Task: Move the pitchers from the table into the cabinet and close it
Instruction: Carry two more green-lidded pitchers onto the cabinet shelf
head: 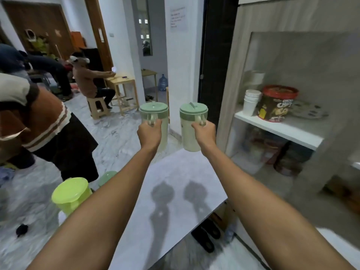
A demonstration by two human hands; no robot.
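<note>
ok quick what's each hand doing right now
Left hand: closed on the handle of the left green-lidded pitcher, held up.
Right hand: closed on the handle of the right green-lidded pitcher, held up.

I get one view only, a wide-angle head camera looking forward and down along both outstretched arms, with strong bending at the frame edges. The table (175, 191) fills lower centre close up, the open cabinet (282, 129) sits near at right, and the room with seated people recedes at upper left. No second view shares anything.
</note>
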